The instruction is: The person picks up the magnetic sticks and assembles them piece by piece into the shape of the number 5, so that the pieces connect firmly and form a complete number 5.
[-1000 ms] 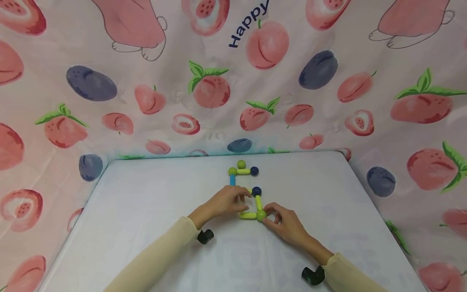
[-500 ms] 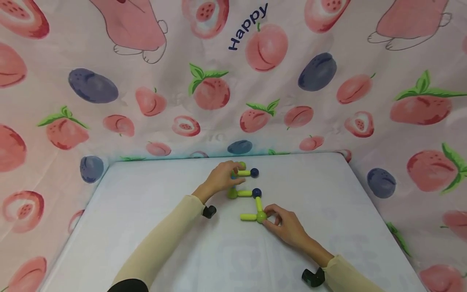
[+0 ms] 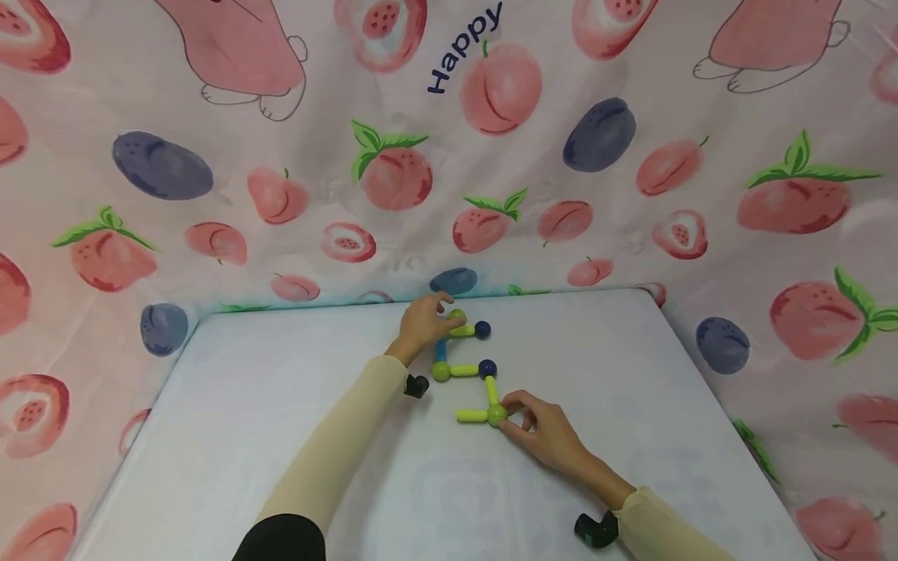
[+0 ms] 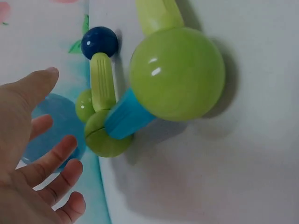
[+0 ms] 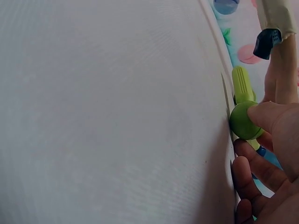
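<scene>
On the white table lies a zigzag of magnetic balls and rods. My right hand (image 3: 550, 432) pinches its near green ball (image 3: 496, 414) between thumb and fingers; the same grip shows on the ball (image 5: 243, 122) in the right wrist view. A yellow-green rod (image 3: 471, 417) sticks out left from that ball. Farther back come a navy ball (image 3: 487, 368), another green ball (image 3: 441, 371), a blue rod (image 3: 441, 351) and a far navy ball (image 3: 482, 329). My left hand (image 3: 421, 323) hovers by a separate-looking green ball (image 3: 457, 315); in the left wrist view its fingers (image 4: 63, 151) are spread, holding nothing.
The white tabletop (image 3: 337, 483) ends at the back against a fruit-print cloth (image 3: 407, 257), close behind the far balls. Dark wrist cameras (image 3: 596, 531) sit under both wrists, low over the table.
My left hand has moved away from me, from the middle of the zigzag past the blue rod to the far green balls, uncovering the middle pieces. The right hand keeps its pinch in place.
</scene>
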### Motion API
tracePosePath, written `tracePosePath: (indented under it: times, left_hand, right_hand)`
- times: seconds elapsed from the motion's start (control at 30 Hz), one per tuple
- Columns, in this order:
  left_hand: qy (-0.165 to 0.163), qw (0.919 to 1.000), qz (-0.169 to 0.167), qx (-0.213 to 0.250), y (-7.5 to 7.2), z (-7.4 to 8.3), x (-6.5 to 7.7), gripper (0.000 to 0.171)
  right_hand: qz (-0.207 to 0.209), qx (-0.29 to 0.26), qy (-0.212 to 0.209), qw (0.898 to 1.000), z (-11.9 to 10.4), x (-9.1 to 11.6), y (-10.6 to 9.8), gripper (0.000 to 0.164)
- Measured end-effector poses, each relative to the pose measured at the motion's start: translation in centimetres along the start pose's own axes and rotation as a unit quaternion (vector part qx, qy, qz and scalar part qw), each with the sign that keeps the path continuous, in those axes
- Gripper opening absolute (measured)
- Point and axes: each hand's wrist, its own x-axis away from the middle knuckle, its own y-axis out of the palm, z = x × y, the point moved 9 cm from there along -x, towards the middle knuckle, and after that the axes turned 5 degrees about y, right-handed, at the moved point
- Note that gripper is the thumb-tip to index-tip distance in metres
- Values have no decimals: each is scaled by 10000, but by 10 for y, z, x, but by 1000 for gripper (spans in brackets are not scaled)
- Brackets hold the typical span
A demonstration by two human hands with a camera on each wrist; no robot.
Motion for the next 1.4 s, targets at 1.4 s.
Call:
tracePosePath:
  times: [1.4]
  left_hand:
    - [-737,9972,-82,34,21,-21,-20,40]
  right_hand:
    - [201,-63,-200,9996,-6,2,-4,30]
